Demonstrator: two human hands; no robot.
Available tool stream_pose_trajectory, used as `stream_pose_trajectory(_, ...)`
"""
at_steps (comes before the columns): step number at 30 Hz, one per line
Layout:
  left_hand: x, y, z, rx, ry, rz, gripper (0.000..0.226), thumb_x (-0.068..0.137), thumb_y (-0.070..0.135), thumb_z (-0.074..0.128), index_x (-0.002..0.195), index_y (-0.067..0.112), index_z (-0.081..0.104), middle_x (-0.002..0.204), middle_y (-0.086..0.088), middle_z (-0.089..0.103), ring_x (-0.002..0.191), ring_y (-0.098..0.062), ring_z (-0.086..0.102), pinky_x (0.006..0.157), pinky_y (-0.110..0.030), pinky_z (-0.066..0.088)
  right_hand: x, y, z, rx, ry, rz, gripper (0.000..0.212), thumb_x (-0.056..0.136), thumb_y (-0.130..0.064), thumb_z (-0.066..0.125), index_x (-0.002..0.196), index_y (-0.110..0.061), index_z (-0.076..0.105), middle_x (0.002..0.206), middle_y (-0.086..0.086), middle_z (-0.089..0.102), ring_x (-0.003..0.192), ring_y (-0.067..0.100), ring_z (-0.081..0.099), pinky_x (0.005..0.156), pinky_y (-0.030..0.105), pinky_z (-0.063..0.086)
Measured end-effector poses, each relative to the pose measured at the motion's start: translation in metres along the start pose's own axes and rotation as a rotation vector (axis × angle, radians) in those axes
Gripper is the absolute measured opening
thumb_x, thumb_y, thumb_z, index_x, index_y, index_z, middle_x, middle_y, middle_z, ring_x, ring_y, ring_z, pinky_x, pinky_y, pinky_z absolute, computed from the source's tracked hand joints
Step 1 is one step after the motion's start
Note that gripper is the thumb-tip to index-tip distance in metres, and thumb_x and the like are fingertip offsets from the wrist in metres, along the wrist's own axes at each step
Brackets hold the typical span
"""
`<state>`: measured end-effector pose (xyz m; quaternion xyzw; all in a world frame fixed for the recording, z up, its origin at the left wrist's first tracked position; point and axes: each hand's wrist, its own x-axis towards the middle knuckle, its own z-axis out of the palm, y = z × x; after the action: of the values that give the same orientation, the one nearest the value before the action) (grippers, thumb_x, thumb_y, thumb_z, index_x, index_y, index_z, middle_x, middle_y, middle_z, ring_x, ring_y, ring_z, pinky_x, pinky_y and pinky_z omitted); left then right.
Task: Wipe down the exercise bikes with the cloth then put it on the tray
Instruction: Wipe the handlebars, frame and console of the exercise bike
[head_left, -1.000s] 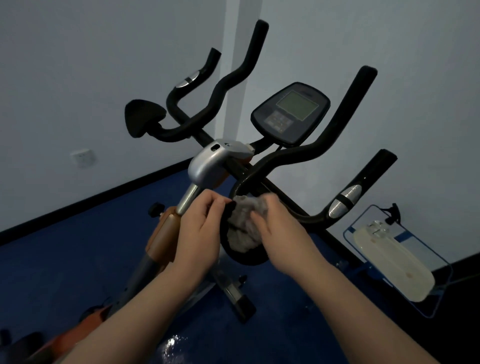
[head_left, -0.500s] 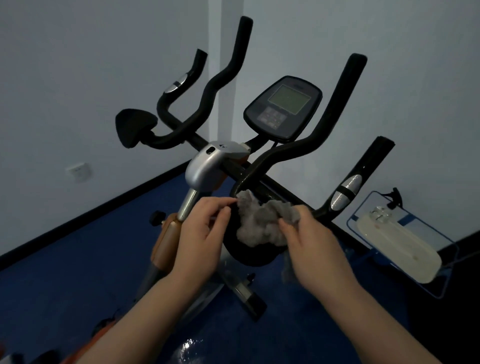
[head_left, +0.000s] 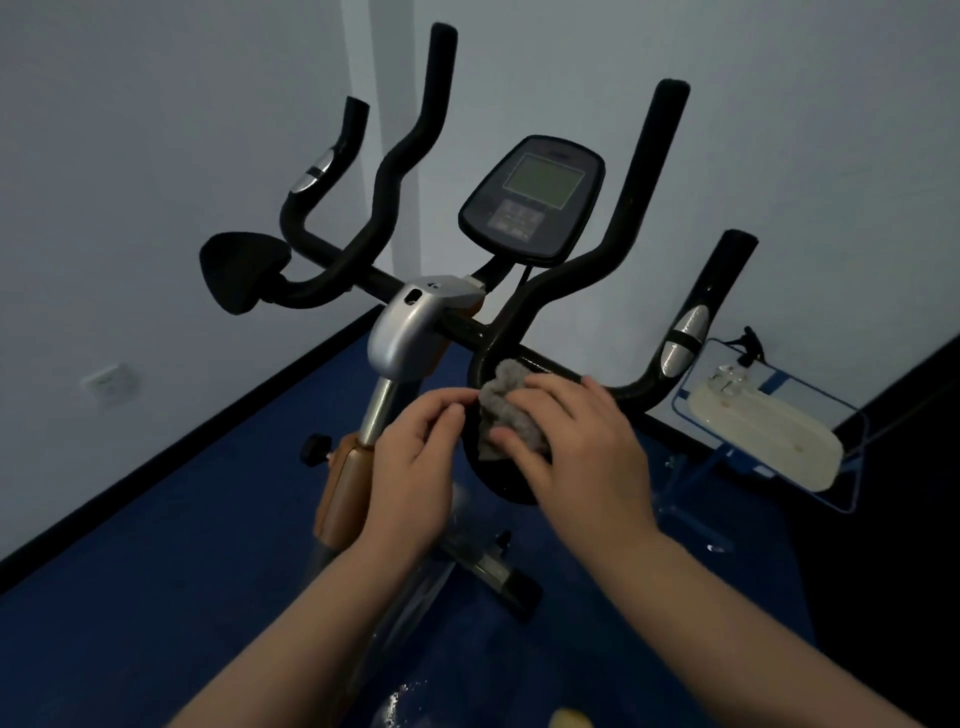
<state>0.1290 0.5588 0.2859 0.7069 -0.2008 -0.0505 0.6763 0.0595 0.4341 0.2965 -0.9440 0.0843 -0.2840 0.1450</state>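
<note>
An exercise bike (head_left: 415, 332) with black handlebars and a grey console (head_left: 532, 200) stands before me. A crumpled grey cloth (head_left: 501, 397) lies on the black elbow pad (head_left: 498, 480) at the right of the handlebar. My right hand (head_left: 576, 447) presses flat on the cloth, fingers spread over it. My left hand (head_left: 415, 457) pinches the cloth's left edge with thumb and fingers. A cream tray (head_left: 763, 439) rests on a blue-framed stand at the right, near the wall.
A second black elbow pad (head_left: 241, 270) sits at the left of the handlebar. The orange frame post with a black knob (head_left: 317, 449) is below my left hand. White walls meet in a corner behind; the floor is blue, with a wall socket (head_left: 110, 383) at left.
My right hand slid left and up over the cloth, flattening it on the pad. The cloth was bunched higher and more spread half a second ago. My left hand stayed at the cloth's left edge.
</note>
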Motion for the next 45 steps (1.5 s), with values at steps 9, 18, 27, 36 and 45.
stream_pose_trajectory(9, -0.004, 0.003, -0.002, -0.025, -0.043, 0.017, 0.029, 0.1, 0.009, 0.04, 0.113, 0.007, 0.066, 0.103, -0.002, 0.07, 0.091, 0.002, 0.064, 0.073, -0.005, 0.046, -0.001, 0.013, -0.007, -0.148, -0.058, -0.176, 0.024, 0.076, -0.015, 0.072, 0.1, -0.017, 0.066, 0.097, 0.004, 0.062, 0.09, 0.022, 0.056, 0.078, 0.038, 0.047)
stream_pose_trajectory(18, -0.003, -0.008, 0.005, -0.007, -0.038, 0.032, 0.024, 0.1, 0.014, 0.043, 0.111, 0.017, 0.064, 0.1, 0.005, 0.068, 0.093, 0.0, 0.064, 0.075, -0.008, 0.047, -0.003, 0.023, -0.016, -0.059, -0.155, -0.312, 0.026, 0.076, -0.015, 0.067, 0.102, -0.018, 0.064, 0.099, 0.002, 0.061, 0.091, 0.02, 0.054, 0.075, 0.032, 0.045)
stream_pose_trajectory(27, 0.021, -0.002, 0.025, 0.001, -0.02, 0.098, 0.031, 0.096, 0.026, 0.039, 0.105, 0.014, 0.066, 0.099, 0.002, 0.068, 0.097, -0.009, 0.062, 0.087, -0.026, 0.049, -0.006, 0.023, -0.021, -0.055, -0.345, -0.457, 0.025, 0.077, -0.028, 0.073, 0.099, -0.024, 0.064, 0.102, -0.003, 0.06, 0.095, 0.016, 0.053, 0.079, 0.031, 0.044)
stream_pose_trajectory(36, 0.034, -0.002, 0.047, 0.097, 0.054, 0.116, 0.031, 0.1, 0.022, 0.037, 0.093, 0.013, 0.065, 0.083, -0.003, 0.066, 0.08, -0.014, 0.061, 0.074, -0.034, 0.049, 0.046, 0.037, -0.019, 0.315, -0.105, 0.07, 0.022, 0.086, -0.044, 0.059, 0.092, -0.024, 0.065, 0.095, -0.006, 0.06, 0.091, 0.012, 0.056, 0.081, 0.033, 0.048)
stream_pose_trajectory(45, 0.035, -0.019, 0.056, 0.321, 0.249, 0.224, 0.023, 0.1, 0.028, 0.039, 0.091, 0.024, 0.06, 0.076, 0.011, 0.058, 0.072, -0.006, 0.055, 0.068, -0.036, 0.048, -0.009, 0.021, -0.013, 0.489, -0.029, 0.377, 0.005, 0.095, -0.038, 0.044, 0.092, -0.037, 0.048, 0.1, -0.017, 0.044, 0.087, -0.008, 0.051, 0.063, 0.004, 0.044)
